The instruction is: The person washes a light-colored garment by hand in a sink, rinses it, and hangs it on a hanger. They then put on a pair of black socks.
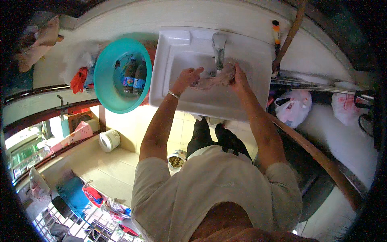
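Observation:
A wet, brownish-pink cloth-like thing stretches between my two hands over the white washbasin; its exact kind is unclear. My left hand, with a bangle at the wrist, is at its left end, thumb and fingers partly spread; whether it grips the thing is hard to tell. My right hand holds the bunched right end, close beside the metal faucet. The faucet's spout points down between my hands. The bottom of the basin beneath the thing is partly hidden.
Left of the basin, a teal plastic tub holds labelled bottles. White plastic bags hang at the right near a long wooden pole. On the floor are a small bucket with lumpy contents and a white bucket.

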The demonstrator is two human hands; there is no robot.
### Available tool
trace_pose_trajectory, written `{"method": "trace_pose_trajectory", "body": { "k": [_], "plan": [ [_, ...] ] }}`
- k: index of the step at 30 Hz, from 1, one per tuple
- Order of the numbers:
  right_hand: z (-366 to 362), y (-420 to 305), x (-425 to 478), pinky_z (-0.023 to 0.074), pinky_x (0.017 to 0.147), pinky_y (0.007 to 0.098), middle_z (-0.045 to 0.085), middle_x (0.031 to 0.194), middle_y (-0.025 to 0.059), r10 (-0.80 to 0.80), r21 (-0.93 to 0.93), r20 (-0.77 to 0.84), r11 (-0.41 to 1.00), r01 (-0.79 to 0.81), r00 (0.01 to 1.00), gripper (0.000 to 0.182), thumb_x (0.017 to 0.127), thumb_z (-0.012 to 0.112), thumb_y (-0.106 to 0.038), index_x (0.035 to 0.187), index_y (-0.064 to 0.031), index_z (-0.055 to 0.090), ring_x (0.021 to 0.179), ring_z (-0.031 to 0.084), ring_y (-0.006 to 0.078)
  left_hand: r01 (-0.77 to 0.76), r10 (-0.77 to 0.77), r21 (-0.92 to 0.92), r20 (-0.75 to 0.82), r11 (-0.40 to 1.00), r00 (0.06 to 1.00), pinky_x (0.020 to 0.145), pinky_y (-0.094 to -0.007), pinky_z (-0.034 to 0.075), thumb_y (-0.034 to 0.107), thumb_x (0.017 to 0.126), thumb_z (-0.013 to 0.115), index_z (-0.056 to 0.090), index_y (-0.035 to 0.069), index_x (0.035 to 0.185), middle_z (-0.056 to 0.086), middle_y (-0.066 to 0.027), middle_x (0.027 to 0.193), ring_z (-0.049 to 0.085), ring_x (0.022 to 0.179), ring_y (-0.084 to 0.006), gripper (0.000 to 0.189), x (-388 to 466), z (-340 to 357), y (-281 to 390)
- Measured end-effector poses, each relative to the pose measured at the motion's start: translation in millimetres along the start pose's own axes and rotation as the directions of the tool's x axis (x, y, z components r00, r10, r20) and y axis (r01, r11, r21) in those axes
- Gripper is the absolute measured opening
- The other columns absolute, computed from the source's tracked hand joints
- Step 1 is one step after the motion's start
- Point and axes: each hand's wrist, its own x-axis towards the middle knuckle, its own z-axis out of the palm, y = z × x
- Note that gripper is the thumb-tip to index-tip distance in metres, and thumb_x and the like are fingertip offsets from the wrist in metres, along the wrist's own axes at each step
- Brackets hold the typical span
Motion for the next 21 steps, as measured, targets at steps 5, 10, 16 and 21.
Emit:
{"method": "trace_pose_trajectory", "body": {
  "k": [5, 10, 16, 21],
  "plan": [
    [-4, 11, 18, 0.0484, 0.086, 0.0497, 0.059, 0.112, 0.0118, 0.097, 0.060, 0.135, 0.993, -0.106, 0.986, 0.041, 0.097, 0.040, -0.038, 0.114, -0.0044, 0.054, 0.102, 0.057, 0.0286, -0.045, 0.367, 0.577, -0.455, 0.815, 0.812, 0.067, -0.0399, 0.046, 0.031, 0.086, 0.061, 0.057, -0.001, 0.082, 0.058, -0.0135, 0.069, 0.058, 0.072, -0.0302, 0.032, 8, 37, 21],
    [3, -1, -5, 0.0488, 0.077, 0.0483, 0.061, 0.104, 0.0122, 0.153, 0.171, 0.215, 0.966, -0.192, 0.965, 0.039, 0.094, 0.045, -0.038, 0.111, -0.0043, 0.055, 0.091, 0.058, 0.0289, -0.042, 0.432, 0.670, -0.428, 0.741, 0.794, 0.065, -0.0425, 0.047, 0.030, 0.084, 0.062, 0.055, 0.000, 0.083, 0.058, -0.0152, 0.073, 0.059, 0.073, -0.0325, 0.030, -14, 72, 47],
    [-32, -10, 22, 0.0471, 0.081, 0.0478, 0.060, 0.108, 0.0133, 0.177, 0.172, 0.409, 0.949, -0.266, 0.895, 0.041, 0.091, 0.049, -0.038, 0.111, -0.0020, 0.055, 0.098, 0.057, 0.0301, -0.191, 0.241, 0.160, -0.400, 0.968, 0.884, 0.068, -0.0397, 0.050, 0.042, 0.083, 0.063, 0.060, 0.002, 0.096, 0.065, -0.0156, 0.083, 0.064, 0.079, -0.0289, 0.042, -15, 80, 47],
    [-19, -19, 0, 0.0510, 0.069, 0.0426, 0.063, 0.096, 0.0118, 0.111, 0.148, 0.375, 0.973, -0.178, 0.920, 0.036, 0.089, 0.054, -0.035, 0.101, -0.0021, 0.061, 0.083, 0.060, 0.0285, -0.165, 0.223, 0.240, -0.236, 0.957, 0.946, 0.061, -0.0362, 0.050, 0.024, 0.082, 0.069, 0.058, -0.001, 0.099, 0.063, -0.0130, 0.079, 0.062, 0.066, -0.0186, 0.033, -4, 79, 15]
  ]
}}
